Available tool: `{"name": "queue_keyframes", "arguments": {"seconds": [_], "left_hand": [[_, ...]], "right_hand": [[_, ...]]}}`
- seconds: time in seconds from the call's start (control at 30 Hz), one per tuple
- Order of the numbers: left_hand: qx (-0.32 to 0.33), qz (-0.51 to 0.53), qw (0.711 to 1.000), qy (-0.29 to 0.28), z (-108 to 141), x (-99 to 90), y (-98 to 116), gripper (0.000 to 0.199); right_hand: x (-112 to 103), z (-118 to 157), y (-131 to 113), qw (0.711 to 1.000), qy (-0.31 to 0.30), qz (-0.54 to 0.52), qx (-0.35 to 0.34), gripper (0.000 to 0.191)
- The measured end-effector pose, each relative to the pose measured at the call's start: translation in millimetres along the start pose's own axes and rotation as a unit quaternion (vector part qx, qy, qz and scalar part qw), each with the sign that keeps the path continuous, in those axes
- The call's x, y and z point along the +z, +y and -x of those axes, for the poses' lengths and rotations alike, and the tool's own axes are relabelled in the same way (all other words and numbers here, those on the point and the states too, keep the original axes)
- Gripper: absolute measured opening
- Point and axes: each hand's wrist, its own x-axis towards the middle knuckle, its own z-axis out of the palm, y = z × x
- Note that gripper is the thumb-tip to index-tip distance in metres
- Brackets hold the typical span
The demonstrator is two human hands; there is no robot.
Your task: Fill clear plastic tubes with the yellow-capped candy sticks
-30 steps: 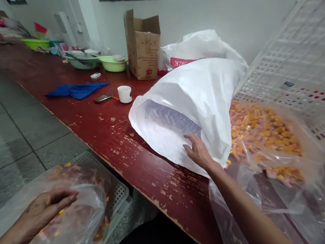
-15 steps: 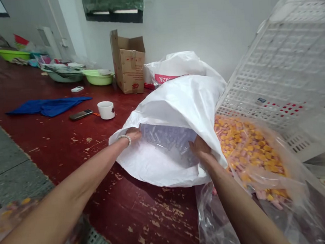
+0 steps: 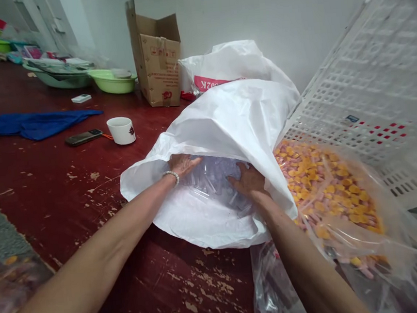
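Observation:
A large white woven sack (image 3: 215,229) lies on the red table with its mouth facing me. Inside it sit many clear plastic tube-like pieces (image 3: 210,176). Both of my hands reach into the opening. At the left of the pieces, my left hand (image 3: 183,164), with a beaded bracelet at the wrist, has its fingers stretched over them. My right hand (image 3: 247,180) is at their right side against the sack's wall, fingers spread on the pieces. Neither hand visibly grips anything.
Right of the sack is a clear bag of pink-and-yellow pieces (image 3: 328,185), beneath a leaning white plastic basket (image 3: 363,94). A cup (image 3: 121,131), phone (image 3: 83,137), blue cloth (image 3: 34,125), cardboard box (image 3: 162,68) and green basin (image 3: 114,82) stand left and behind.
My left hand has moved from the sack's left rim inward over the clear pieces. My right hand has shifted slightly left, its fingers spreading more. The view has moved closer.

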Motion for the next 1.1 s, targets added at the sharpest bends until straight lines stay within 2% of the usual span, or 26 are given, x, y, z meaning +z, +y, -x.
{"name": "queue_keyframes", "arguments": {"seconds": [0.1, 0.2, 0.27, 0.37, 0.47, 0.53, 0.6, 0.67, 0.7, 0.77, 0.83, 0.9, 0.97, 1.1], "left_hand": [[-0.033, -0.094, 0.994, 0.047, 16.8, 17.2, 12.4, 0.051], [-0.009, -0.204, 0.978, 0.046, 41.7, 32.3, 22.3, 0.047], [0.012, -0.263, 0.963, 0.064, 60.1, 39.2, 25.6, 0.044], [0.041, -0.287, 0.952, 0.101, 82.6, 46.2, 26.4, 0.04], [0.061, -0.28, 0.951, 0.113, 93.7, 48.6, 25.4, 0.04], [0.052, -0.269, 0.954, 0.122, 97.0, 44.0, 26.1, 0.046], [0.052, -0.25, 0.956, 0.141, 101.7, 32.5, 28.3, 0.057], [0.081, -0.217, 0.961, 0.151, 112.7, 16.0, 31.3, 0.058], [0.105, -0.196, 0.964, 0.144, 121.5, 7.6, 32.7, 0.054], [0.161, -0.159, 0.969, 0.099, 145.6, -6.0, 34.5, 0.048], [0.207, -0.152, 0.965, 0.046, 174.5, -11.6, 35.0, 0.047], [0.23, -0.185, 0.955, 0.013, 201.4, -9.0, 34.7, 0.044], [0.235, -0.243, 0.941, -0.008, 220.9, -1.4, 34.6, 0.035], [0.232, -0.328, 0.915, -0.031, 235.2, 9.0, 35.9, 0.023]], "right_hand": [[-2.5, 1.1, -19.7, 0.997, -0.034, 0.06, -0.024, 0.05], [-5.3, 13.4, -37.6, 0.996, -0.075, 0.044, -0.023, 0.043], [-4.8, 26.6, -44.7, 0.997, -0.07, 0.034, -0.006, 0.042], [-0.9, 46.7, -47.9, 0.998, -0.052, 0.031, 0.012, 0.048], [-0.7, 63.9, -47.1, 0.998, -0.055, -0.004, 0.029, 0.055], [-7.8, 78.2, -47.8, 0.998, -0.023, -0.033, 0.042, 0.058], [-20.4, 98.7, -51.1, 0.996, 0.052, -0.065, 0.037, 0.056], [-33.6, 125.5, -57.0, 0.988, 0.102, -0.118, -0.02, 0.048], [-38.2, 139.7, -60.5, 0.982, 0.097, -0.146, -0.067, 0.044], [-40.9, 164.8, -67.3, 0.971, 0.044, -0.176, -0.156, 0.043], [-34.9, 179.8, -72.4, 0.965, -0.003, -0.168, -0.202, 0.053], [-25.1, 183.3, -75.5, 0.966, -0.024, -0.149, -0.209, 0.064], [-18.2, 179.6, -78.3, 0.967, -0.049, -0.134, -0.212, 0.066], [-22.8, 171.8, -87.9, 0.972, -0.089, -0.059, -0.208, 0.059]]}}
